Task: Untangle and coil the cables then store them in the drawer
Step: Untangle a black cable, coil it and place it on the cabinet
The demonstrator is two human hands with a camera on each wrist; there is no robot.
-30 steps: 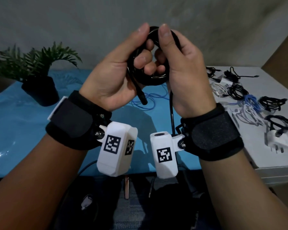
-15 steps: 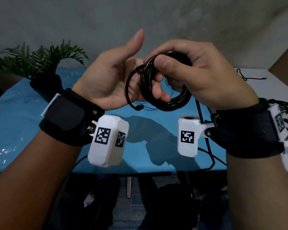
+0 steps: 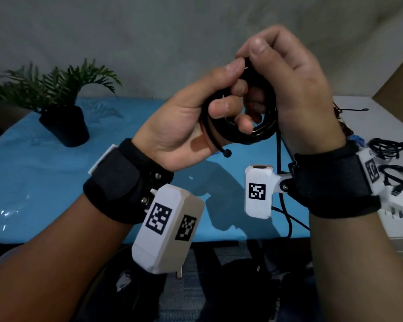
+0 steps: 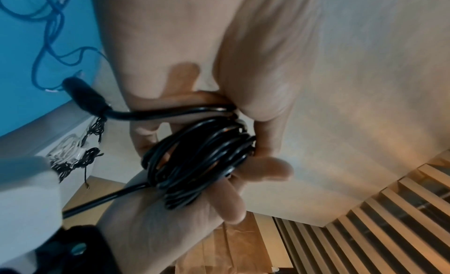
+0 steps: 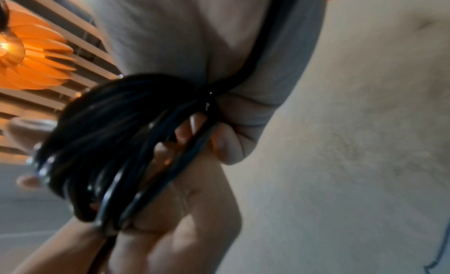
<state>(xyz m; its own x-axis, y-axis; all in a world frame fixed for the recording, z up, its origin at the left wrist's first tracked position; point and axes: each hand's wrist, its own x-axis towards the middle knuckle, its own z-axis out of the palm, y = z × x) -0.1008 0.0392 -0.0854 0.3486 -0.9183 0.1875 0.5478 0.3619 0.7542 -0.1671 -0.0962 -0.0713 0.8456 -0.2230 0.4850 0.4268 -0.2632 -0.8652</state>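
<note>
A black cable coil (image 3: 254, 131) of several loops is held up in front of me, above the blue table. My left hand (image 3: 209, 108) grips the coil (image 4: 194, 162) with thumb on top and fingers curled through its middle. My right hand (image 3: 265, 73) pinches the top of the same coil (image 5: 109, 143) from the right. One plug end (image 3: 227, 153) dangles below my left palm, seen too as the plug end (image 4: 82, 95). A loose black tail (image 3: 278, 159) hangs from the coil past my right wrist.
A potted plant (image 3: 63, 105) stands at the back left of the blue table (image 3: 33, 182). A blue cable (image 4: 48, 47) lies on it. The white cabinet top (image 3: 382, 122) at right carries several bundled cables (image 3: 386, 147) and a white charger (image 3: 400, 201).
Both hands rose with the coil. My left thumb, raised half a second ago, has closed down onto it. My right hand shifted from wrapping the coil's side to pinching its top.
</note>
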